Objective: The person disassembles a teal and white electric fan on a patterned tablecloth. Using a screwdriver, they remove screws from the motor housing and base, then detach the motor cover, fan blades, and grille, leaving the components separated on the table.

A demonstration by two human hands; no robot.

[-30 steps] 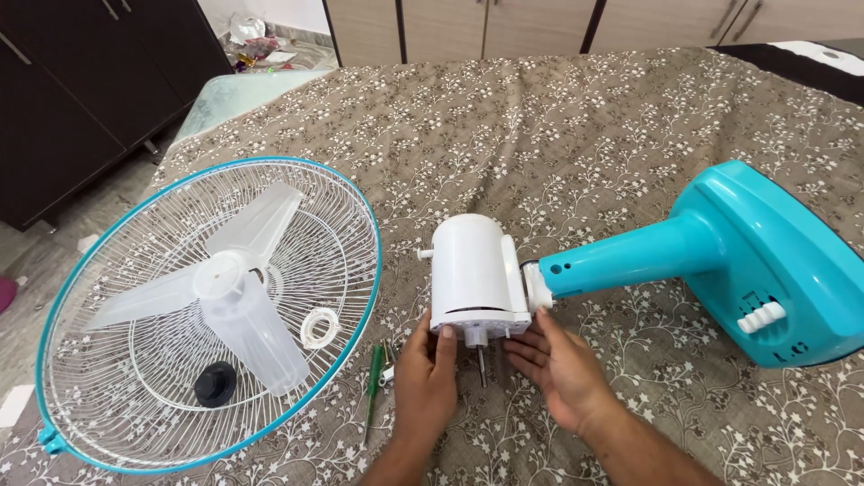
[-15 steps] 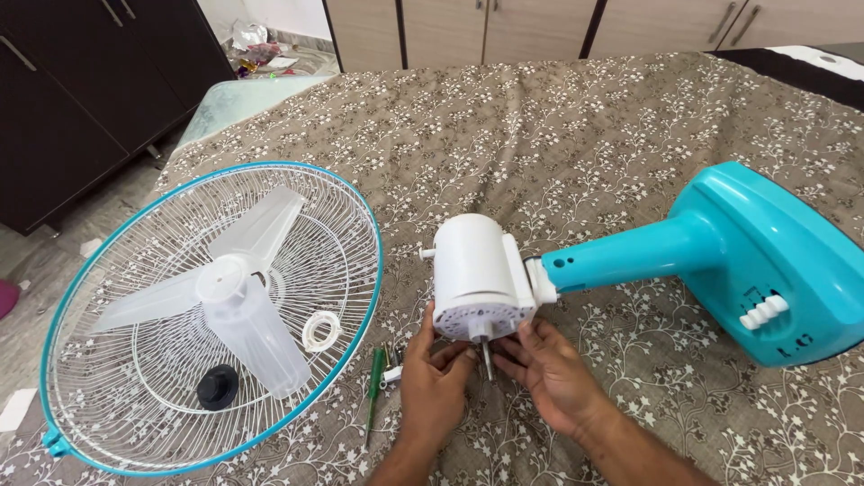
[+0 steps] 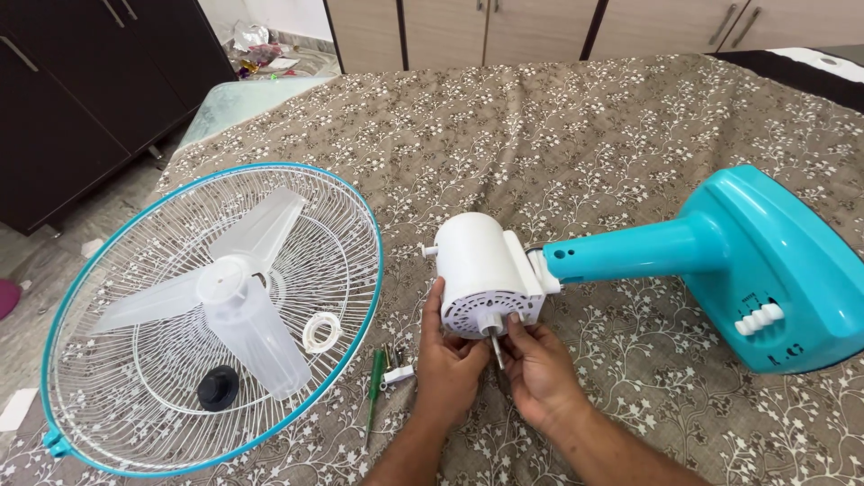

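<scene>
White motor housing (image 3: pixel 481 261) lies on its side near the middle of the patterned bedspread (image 3: pixel 576 135), and we see its perforated front face turned toward us with the metal shaft (image 3: pixel 496 346) sticking out of the centre. Our left hand (image 3: pixel 450 360) cups the housing from the lower left, thumb up along its side and fingers curled under the front face, so it is loosely closed on the housing. Our right hand (image 3: pixel 538 367) sits just beside it, fingertips pinched around the base of the shaft where it leaves the face. The two hands touch or nearly touch below the shaft; we cannot tell which.

At its right side the housing joins the turquoise fan stand (image 3: pixel 720 256), whose neck runs off to the right into a broad base carrying a row of white push buttons (image 3: pixel 758 319).

To our left, well apart from the hands, a round wire grille (image 3: pixel 117 387) with a turquoise rim lies flat. Inside it rest the translucent fan blade (image 3: pixel 238 297), a black round knob (image 3: pixel 216 387) and a small white ring (image 3: pixel 320 330). Between the grille and our left hand lie a green-handled screwdriver (image 3: pixel 373 382) and a few small loose parts (image 3: pixel 396 364).
</scene>
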